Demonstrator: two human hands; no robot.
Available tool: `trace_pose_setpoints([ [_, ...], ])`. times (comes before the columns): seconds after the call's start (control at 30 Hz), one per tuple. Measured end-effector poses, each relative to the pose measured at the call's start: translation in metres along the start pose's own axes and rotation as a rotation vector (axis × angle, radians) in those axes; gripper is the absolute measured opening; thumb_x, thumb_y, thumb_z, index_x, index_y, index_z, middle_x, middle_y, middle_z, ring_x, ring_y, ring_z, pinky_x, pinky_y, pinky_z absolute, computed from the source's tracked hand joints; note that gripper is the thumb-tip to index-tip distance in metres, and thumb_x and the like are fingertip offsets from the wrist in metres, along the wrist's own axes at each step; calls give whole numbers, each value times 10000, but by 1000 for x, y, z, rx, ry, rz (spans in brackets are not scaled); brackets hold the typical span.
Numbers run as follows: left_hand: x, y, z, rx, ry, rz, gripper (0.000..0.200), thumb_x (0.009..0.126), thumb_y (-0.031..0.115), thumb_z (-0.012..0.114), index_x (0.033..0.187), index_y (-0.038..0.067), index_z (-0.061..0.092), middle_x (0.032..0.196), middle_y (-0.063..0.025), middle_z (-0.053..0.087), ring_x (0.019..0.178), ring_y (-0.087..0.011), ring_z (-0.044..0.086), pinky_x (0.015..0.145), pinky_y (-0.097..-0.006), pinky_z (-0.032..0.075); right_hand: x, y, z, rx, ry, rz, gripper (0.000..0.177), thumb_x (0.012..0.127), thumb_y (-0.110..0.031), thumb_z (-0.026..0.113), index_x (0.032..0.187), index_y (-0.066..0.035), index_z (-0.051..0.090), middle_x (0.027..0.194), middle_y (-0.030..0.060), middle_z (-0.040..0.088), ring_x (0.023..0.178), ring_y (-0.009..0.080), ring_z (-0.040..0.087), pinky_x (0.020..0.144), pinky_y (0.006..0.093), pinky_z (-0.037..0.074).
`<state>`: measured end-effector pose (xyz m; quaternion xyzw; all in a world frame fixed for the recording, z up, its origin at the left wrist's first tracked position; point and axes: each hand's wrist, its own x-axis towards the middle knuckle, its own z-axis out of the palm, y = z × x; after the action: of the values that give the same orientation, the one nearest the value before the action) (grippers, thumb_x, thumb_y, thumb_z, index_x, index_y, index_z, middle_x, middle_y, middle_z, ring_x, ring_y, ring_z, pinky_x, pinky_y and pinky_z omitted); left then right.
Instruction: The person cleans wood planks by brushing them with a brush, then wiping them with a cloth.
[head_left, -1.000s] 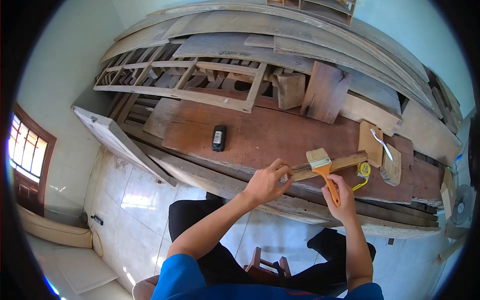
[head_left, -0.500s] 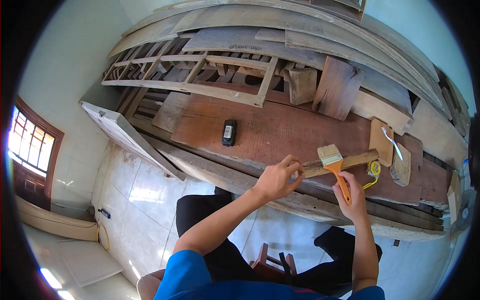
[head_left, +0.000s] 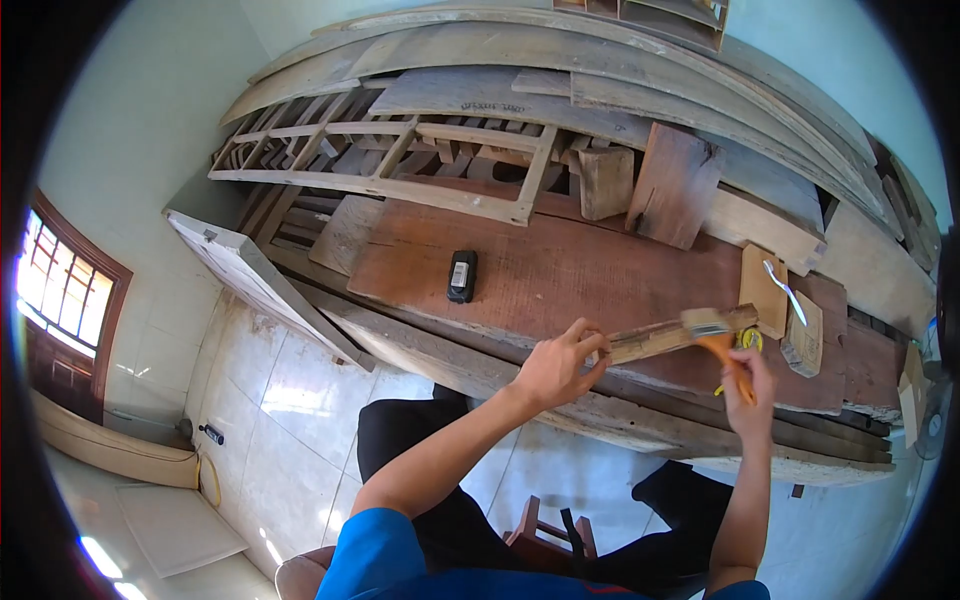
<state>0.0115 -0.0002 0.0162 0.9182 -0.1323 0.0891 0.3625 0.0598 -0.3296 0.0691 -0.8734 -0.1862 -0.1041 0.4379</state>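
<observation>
Two hands work one slat [head_left: 655,340] lying on the bench [head_left: 560,270]. The left hand [head_left: 555,368] pinches its left end to steady it, and the right hand [head_left: 750,395] grips a brush [head_left: 718,340], bristles resting on its right end.

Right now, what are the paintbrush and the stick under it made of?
The paintbrush seems to have a glossy orange plastic handle, though it could be painted wood, plus a shiny metal band and pale bristles. The wooden strip looks like raw, unfinished wood: it is dull and rough, with visible grain.
</observation>
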Motion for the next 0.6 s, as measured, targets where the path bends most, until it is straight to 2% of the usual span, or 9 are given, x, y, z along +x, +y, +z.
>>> trace_pose_setpoints([
  [0.07,-1,0,-1,-28,-3,-15,210,987,228,737,1140,100,670,1287,-124,627,909,-316,762,777,-440,641,1,7,-5,-409,114,-124,143,938,-90,697,1042,-22,627,836,162,672,716,341,692,668,411,532],
  [0.13,-1,3,0,-46,-11,-29,210,987,228,737,1140,101,669,1287,-125,627,908,-322,761,781,-442,640,-8,-16,10,-372,17,-146,146,931,-115,709,1020,-42,618,851,198,664,756,426,677,667,459,531],
  [0.2,0,4,0,-43,-18,-41,212,987,228,738,1140,101,666,1288,-126,627,913,-329,761,788,-444,640,-10,-34,20,-166,-164,-346,199,913,-124,740,1074,-51,647,858,172,664,714,380,683,650,431,533],
  [0.27,0,3,1,-37,-17,-27,216,984,228,741,1142,102,665,1286,-127,628,905,-334,761,786,-443,641,-8,-33,11,-31,-322,-298,202,931,-125,740,1096,-46,654,902,162,685,713,342,684,653,401,532],
  [0.37,-1,1,0,-37,-4,-9,215,982,224,741,1141,100,665,1280,-130,629,894,-335,759,784,-439,642,-2,18,-8,10,-121,-6,189,966,-126,723,1111,-37,639,938,159,698,757,313,690,686,386,524],
  [0.47,0,1,-4,-52,13,0,208,981,218,740,1133,96,668,1271,-132,631,892,-336,757,789,-438,642,6,21,-7,-179,64,81,182,994,-114,702,1132,-27,622,926,152,696,816,302,699,727,387,519],
  [0.5,-1,3,-3,-62,16,1,206,981,216,739,1130,94,669,1268,-132,632,892,-337,757,791,-437,642,0,24,0,-150,25,95,200,992,-105,709,1151,-29,614,933,159,691,852,304,699,756,402,515],
  [0.53,-5,5,3,-78,6,-13,204,979,214,741,1128,93,671,1264,-131,633,887,-333,755,787,-437,641,-5,16,8,-99,-24,-30,200,995,-108,717,1154,-33,622,967,151,702,884,270,706,778,371,522],
  [0.6,1,0,2,-73,10,-11,201,975,209,744,1122,91,674,1257,-128,634,876,-325,750,779,-435,637,-6,-9,6,164,-361,52,216,997,-118,730,1166,-28,630,1007,128,714,931,206,705,827,335,533],
])
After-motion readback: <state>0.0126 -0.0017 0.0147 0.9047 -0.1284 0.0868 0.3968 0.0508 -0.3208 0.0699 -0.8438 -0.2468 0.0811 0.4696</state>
